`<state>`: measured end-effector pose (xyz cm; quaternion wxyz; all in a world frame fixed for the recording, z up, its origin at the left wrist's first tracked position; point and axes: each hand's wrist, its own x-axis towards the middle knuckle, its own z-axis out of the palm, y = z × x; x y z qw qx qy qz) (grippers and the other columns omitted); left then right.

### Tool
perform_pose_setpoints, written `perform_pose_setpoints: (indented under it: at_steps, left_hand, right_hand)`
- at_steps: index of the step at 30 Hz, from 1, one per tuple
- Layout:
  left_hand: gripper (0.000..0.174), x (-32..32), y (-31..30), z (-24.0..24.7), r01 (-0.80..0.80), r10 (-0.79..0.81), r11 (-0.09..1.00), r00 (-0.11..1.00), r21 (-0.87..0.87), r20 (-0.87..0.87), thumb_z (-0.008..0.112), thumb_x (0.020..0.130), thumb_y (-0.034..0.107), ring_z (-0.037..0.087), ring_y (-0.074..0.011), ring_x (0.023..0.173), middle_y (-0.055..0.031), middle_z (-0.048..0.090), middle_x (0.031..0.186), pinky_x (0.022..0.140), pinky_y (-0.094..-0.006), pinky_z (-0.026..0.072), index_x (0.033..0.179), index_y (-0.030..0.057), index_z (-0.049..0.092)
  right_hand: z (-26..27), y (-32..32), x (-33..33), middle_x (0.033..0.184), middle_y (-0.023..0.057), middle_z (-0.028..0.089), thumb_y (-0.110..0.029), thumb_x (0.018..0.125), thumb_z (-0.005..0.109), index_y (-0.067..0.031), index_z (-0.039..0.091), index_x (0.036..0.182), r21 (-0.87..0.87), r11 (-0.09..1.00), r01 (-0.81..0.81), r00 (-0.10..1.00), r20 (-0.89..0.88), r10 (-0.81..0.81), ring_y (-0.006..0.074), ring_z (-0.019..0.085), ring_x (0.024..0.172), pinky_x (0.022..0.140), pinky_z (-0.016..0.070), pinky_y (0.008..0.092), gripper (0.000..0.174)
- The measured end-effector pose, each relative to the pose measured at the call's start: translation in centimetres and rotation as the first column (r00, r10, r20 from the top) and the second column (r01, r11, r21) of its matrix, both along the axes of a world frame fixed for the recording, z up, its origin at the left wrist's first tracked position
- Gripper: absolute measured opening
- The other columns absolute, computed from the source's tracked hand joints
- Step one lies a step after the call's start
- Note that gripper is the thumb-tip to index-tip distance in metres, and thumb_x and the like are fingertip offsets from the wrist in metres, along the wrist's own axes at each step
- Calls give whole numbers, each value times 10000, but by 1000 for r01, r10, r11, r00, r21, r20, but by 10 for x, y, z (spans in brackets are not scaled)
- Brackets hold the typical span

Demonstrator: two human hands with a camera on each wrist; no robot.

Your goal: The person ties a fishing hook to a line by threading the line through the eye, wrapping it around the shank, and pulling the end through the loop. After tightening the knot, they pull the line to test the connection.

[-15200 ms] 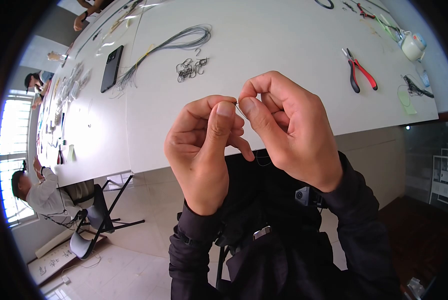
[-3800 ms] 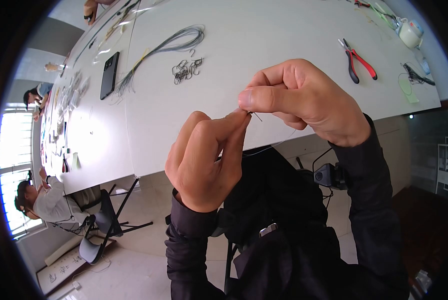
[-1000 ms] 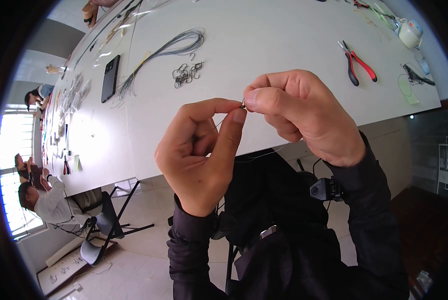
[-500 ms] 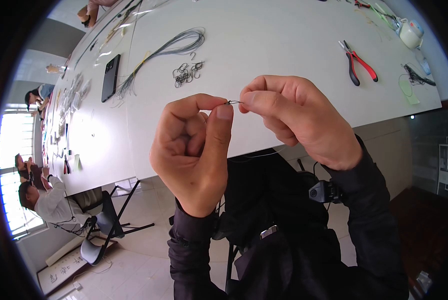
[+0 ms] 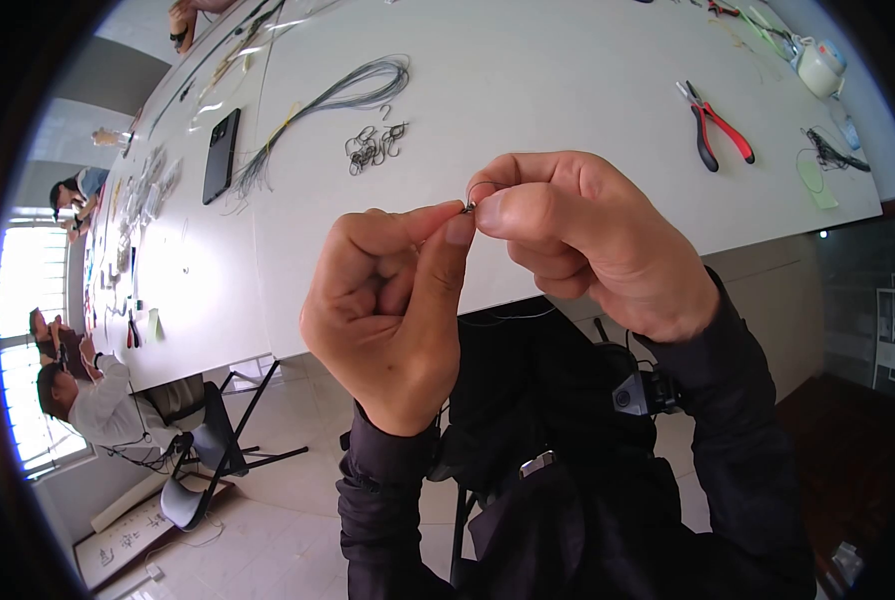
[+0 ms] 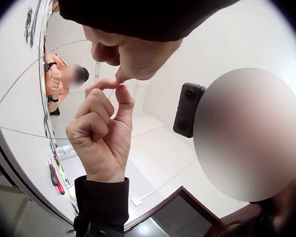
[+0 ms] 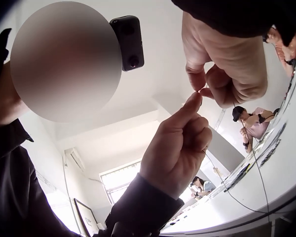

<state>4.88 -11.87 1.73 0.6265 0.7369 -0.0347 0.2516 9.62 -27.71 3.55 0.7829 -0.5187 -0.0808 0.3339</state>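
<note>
In the head view my left hand (image 5: 383, 310) pinches a tiny dark fish hook (image 5: 468, 209) between thumb and forefinger, with most of it hidden by the fingertips. My right hand (image 5: 608, 240) meets it from the right, thumb and forefinger pinching the fishing line right at the hook. A thin dark curve arches over the right fingertips. Slack fishing line (image 7: 259, 170) hangs in a wide loop in the right wrist view. Ahead of the hands on the white table (image 5: 538, 90) lie a small pile of fish hooks (image 5: 370, 150) and a bundle of grey line (image 5: 358, 85).
Pliers with red and black handles (image 5: 713, 130) lie at the right. A black phone (image 5: 222, 155) rests left of the line bundle. At the far right are a white bottle (image 5: 823, 70) and a green slip (image 5: 818, 180). Other people sit around the table.
The hands were lower and turned differently several seconds ago. Half a second ago they stood slightly apart with a thin dark loop between them; now the right fingertips have closed in beside the left ones.
</note>
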Motion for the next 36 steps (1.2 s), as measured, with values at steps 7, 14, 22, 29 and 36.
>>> perform_pose_setpoints:
  at_steps: [7,14,22,29,36]
  left_hand:
    - [102,1,1,0,23,-23,1000,1000,9,15,743,841,-79,286,14,566,93,413,639,534,-161,243,896,-23,677]
    - [63,1,0,2,89,-97,988,993,-128,-64,713,892,-17,326,-1,530,70,468,623,498,-192,241,911,-12,653]
    - [57,3,-1,6,106,-168,933,974,-344,-153,686,936,52,270,-4,491,83,458,609,463,-214,204,913,26,640]
    - [72,3,-2,7,122,-203,908,965,-400,-168,694,937,78,261,-3,496,83,455,622,459,-211,198,915,30,645]
    - [126,5,2,8,160,-275,851,947,-501,-164,708,928,81,356,-8,471,39,543,612,449,-209,234,949,-30,651]
  right_hand:
    - [-2,-1,3,569,-112,271,-272,893,606,-68,577,941,56,997,-54,996,-71,58,17,221,473,436,172,225,212]
    - [-8,-4,9,591,-106,258,-266,898,584,-65,590,934,110,988,-109,977,-174,127,20,232,499,439,181,224,204]
    - [-7,-3,11,562,-107,241,-306,920,631,-157,487,682,112,986,-121,980,-146,137,29,203,484,443,167,239,315]
    - [-5,-4,10,536,-104,248,-299,922,635,-167,453,651,90,993,-77,988,-129,88,29,193,465,432,158,247,351]
    - [-9,-4,10,526,-102,254,-310,912,650,-112,566,727,94,995,-23,990,-138,36,28,194,457,426,156,244,284]
